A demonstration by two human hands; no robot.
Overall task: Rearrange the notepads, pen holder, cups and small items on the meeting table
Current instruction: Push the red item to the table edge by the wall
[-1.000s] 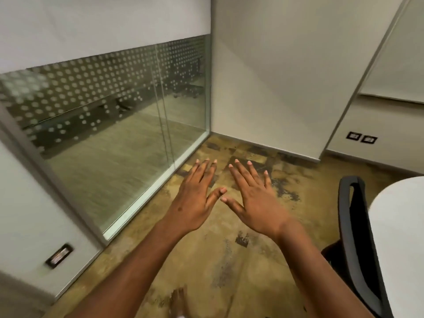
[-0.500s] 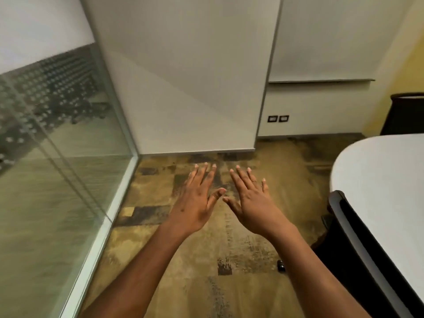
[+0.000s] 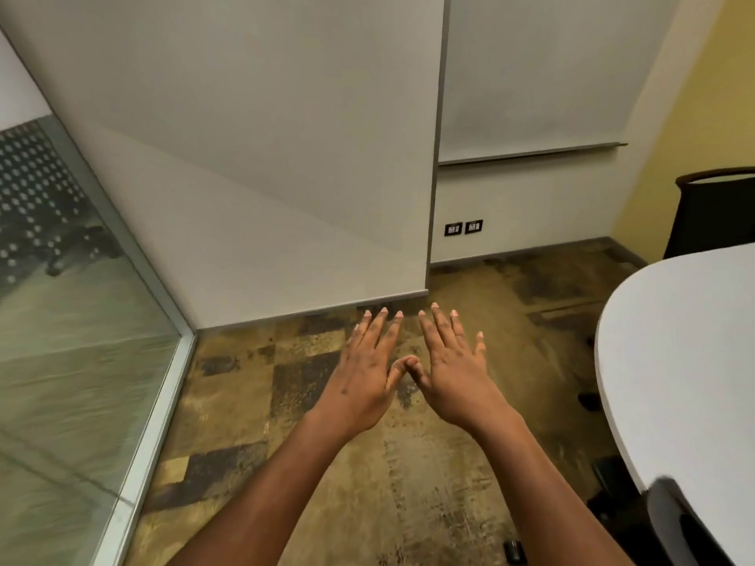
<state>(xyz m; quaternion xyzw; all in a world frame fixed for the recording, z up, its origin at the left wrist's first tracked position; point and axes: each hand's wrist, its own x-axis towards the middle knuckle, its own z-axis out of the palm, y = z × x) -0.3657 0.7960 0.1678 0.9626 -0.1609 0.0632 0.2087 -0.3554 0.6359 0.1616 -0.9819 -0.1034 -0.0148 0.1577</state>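
Since left hand (image 3: 367, 373) and right hand (image 3: 453, 377) are held flat and empty, thumb tips touching, with only table (image 3: 674, 381) seen to their right and no notepads or cups in view, gaze should be turned right before any reach is made.

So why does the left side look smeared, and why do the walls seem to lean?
Head view: motion blur streaks the glass partition and nearby carpet; the left hand and right hand are fairly sharp; the wide-angle lens tilts the wall corner strip and bows the white table edge; light is soft, without hard shadows.
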